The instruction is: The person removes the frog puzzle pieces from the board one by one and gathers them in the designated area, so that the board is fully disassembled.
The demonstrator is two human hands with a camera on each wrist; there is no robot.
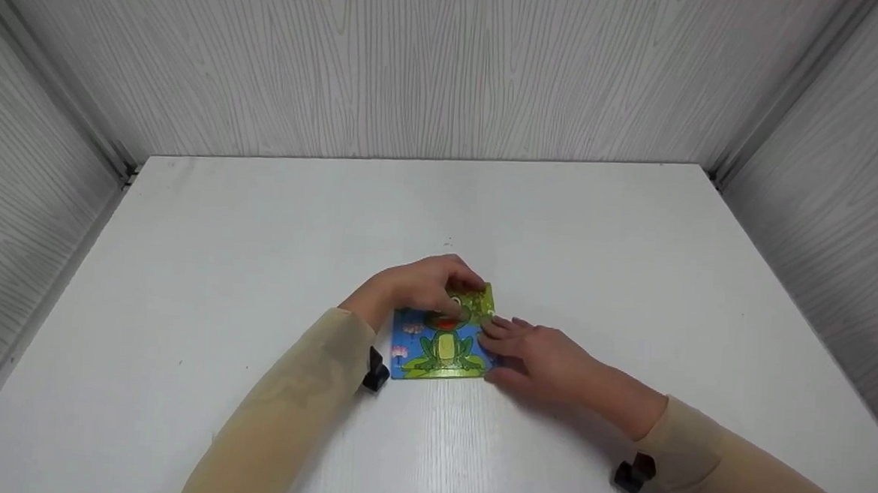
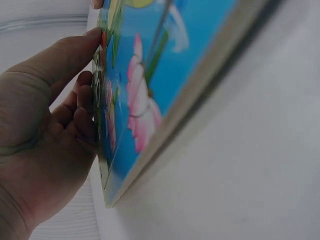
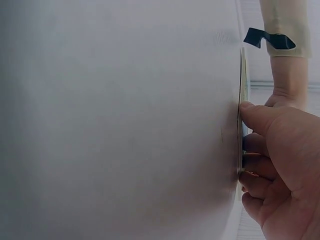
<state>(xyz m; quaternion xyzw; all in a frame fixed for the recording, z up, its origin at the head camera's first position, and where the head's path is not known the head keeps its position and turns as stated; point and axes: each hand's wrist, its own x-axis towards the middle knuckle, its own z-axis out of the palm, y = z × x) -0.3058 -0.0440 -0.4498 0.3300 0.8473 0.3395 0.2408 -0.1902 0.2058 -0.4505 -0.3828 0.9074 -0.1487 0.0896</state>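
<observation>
A square frog jigsaw puzzle (image 1: 445, 350), with a green frog on blue and pink flowers, lies flat on the white table. My left hand (image 1: 427, 282) arches over its back left part. The left thumb (image 2: 75, 52) touches the picture by the frog's red mouth, and the curled fingers reach toward the back edge, covering the back left corner. My right hand (image 1: 549, 361) rests along the right edge with its fingers laid over the rim. Its thumb (image 3: 257, 116) sits against the front right corner.
The white table (image 1: 275, 215) spreads around the puzzle. Wood-grain panels stand at the back (image 1: 433, 73), the left (image 1: 24, 142) and the right (image 1: 840, 185). Each beige sleeve carries a small black clip at the wrist.
</observation>
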